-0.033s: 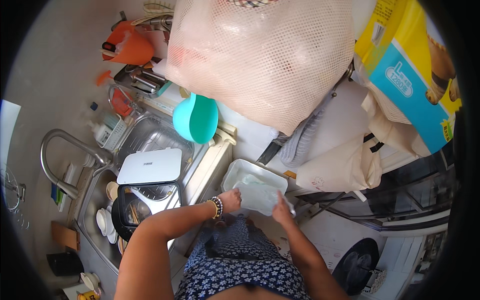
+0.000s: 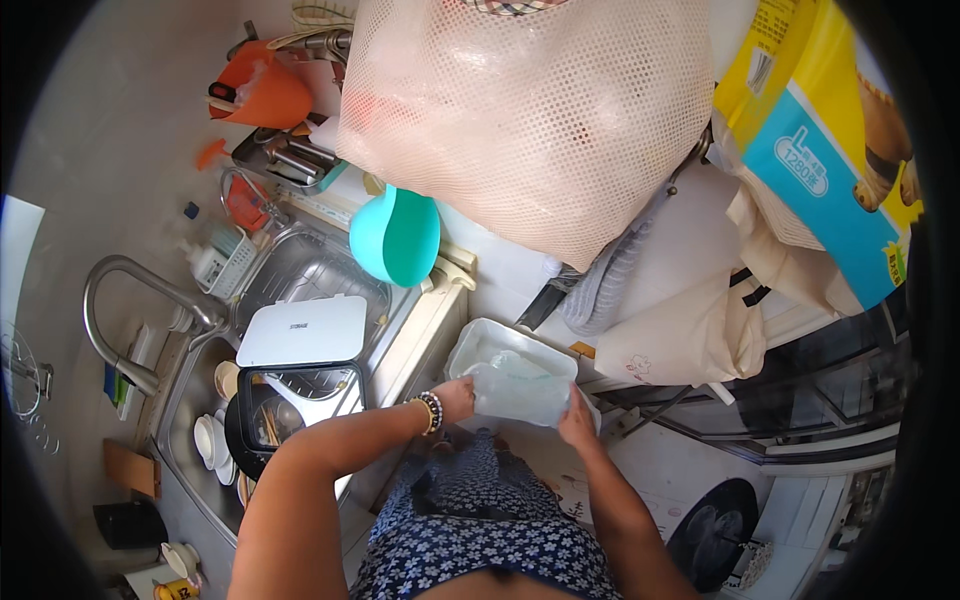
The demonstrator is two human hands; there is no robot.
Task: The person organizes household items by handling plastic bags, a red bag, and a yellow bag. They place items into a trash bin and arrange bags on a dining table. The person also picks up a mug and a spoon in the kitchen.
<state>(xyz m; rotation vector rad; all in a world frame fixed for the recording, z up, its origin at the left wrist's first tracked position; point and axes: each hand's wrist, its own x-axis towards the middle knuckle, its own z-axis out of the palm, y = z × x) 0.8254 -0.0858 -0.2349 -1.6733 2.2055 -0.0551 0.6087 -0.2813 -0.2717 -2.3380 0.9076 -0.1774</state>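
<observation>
Between my two hands stretches a thin, translucent piece of plastic (image 2: 522,396), which looks like a bag. My left hand (image 2: 458,398), with beaded bracelets at the wrist, is closed on its left end. My right hand (image 2: 577,418) grips the right end, thumb upward. Just beyond the plastic is a white rectangular bin (image 2: 555,362), its near side covered by it. More pale, see-through plastic lies inside the bin.
A steel sink (image 2: 185,440) with dishes and a tall faucet (image 2: 150,265) is on the left. A white lid (image 2: 303,332) lies across it. Beyond stand a turquoise scoop-shaped container (image 2: 395,238) and a large mesh bag (image 2: 530,120). A yellow-blue package (image 2: 800,150) hangs at the right.
The plastic is pulled flatter and wider between my hands. My right hand has moved slightly right, and my left slightly left.
</observation>
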